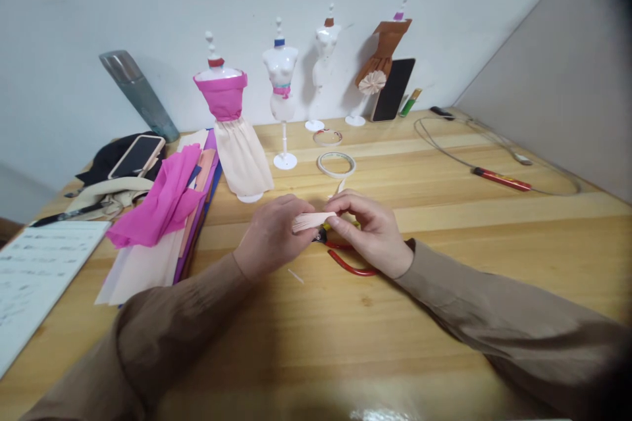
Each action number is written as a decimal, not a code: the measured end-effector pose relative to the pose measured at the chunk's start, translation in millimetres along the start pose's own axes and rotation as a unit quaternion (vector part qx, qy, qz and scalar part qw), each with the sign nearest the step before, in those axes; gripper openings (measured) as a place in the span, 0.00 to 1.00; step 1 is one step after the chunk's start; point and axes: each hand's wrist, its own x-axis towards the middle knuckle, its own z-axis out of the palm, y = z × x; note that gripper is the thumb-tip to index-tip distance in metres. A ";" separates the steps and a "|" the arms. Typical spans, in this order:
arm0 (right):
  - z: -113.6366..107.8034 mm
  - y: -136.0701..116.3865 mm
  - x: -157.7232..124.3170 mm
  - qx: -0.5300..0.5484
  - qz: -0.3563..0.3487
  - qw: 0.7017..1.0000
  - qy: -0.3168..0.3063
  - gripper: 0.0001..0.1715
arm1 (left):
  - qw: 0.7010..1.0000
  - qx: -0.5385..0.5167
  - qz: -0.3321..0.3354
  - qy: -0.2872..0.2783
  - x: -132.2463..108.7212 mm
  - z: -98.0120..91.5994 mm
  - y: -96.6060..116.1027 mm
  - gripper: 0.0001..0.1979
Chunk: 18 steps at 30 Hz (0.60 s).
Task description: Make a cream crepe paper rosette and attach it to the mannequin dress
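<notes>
Layered cream paper strip (313,220) held over red-handled pliers (351,267) on wooden table (326,335). Left hand (275,235) gripping its left end, right hand (369,229) pinching the right end. Tape roll (320,168) just beyond; pink-bodiced mini mannequin (227,102) back left.

The right hand (370,227) partly hid the pleated strip (313,220) and, toward five o'clock, a red-handled tool (351,270); toward eight, cropped paper (44,289) bore blurred writing (47,245).

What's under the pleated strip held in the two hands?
Beneath the pleated strip, a red-handled tool lies on the table; the right hand hides part of it.
</notes>
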 end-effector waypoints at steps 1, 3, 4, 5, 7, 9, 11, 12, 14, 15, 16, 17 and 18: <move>0.0 0.7 -0.3 0.002 -0.001 1.000 -0.001 0.05 | 1.000 -0.007 -0.001 -0.002 0.0 -0.5 -0.1 0.07; 0.1 1.7 -0.9 0.008 0.000 1.000 -0.003 0.06 | 1.000 -0.025 -0.009 -0.011 -0.1 -2.2 0.6 0.08; 0.0 2.0 -1.2 0.012 0.001 1.000 -0.004 0.06 | 0.999 -0.035 -0.018 -0.014 -0.2 -3.2 1.2 0.08; 0.0 2.2 -1.5 0.015 0.003 1.000 -0.005 0.06 | 0.998 -0.045 -0.030 -0.017 -0.4 -4.3 1.9 0.07; 0.0 2.4 -2.0 0.020 0.005 1.000 -0.008 0.06 | 0.996 -0.064 -0.055 -0.025 -0.6 -6.5 3.1 0.05; 0.0 2.6 -2.2 0.024 0.002 1.000 -0.011 0.06 | 0.993 -0.077 -0.075 -0.039 -0.7 -8.2 3.8 0.05; 0.0 2.7 -2.2 0.024 -0.003 1.000 -0.014 0.06 | 0.992 -0.077 -0.086 -0.048 -0.8 -9.1 3.9 0.05; 0.0 2.6 -2.3 0.021 -0.005 1.000 -0.016 0.05 | 0.992 -0.072 -0.088 -0.047 -0.8 -9.2 3.8 0.05; 0.1 1.7 -2.4 0.007 -0.012 1.000 -0.016 0.03 | 0.994 -0.055 -0.082 -0.041 -0.6 -9.2 3.4 0.05; 0.2 0.8 -2.5 -0.003 -0.017 1.000 -0.016 0.03 | 0.995 -0.045 -0.077 -0.036 -0.5 -9.0 3.2 0.05; 0.5 -0.2 -2.6 -0.013 -0.025 0.999 -0.017 0.05 | 0.996 -0.034 -0.073 -0.032 -0.4 -8.7 3.2 0.05; 0.8 -1.3 -2.7 -0.023 -0.036 0.999 -0.018 0.07 | 0.997 -0.024 -0.069 -0.029 -0.4 -8.4 3.5 0.05; 1.2 -2.5 -2.8 -0.033 -0.048 0.998 -0.019 0.08 | 0.997 -0.016 -0.067 -0.028 -0.4 -8.1 4.0 0.05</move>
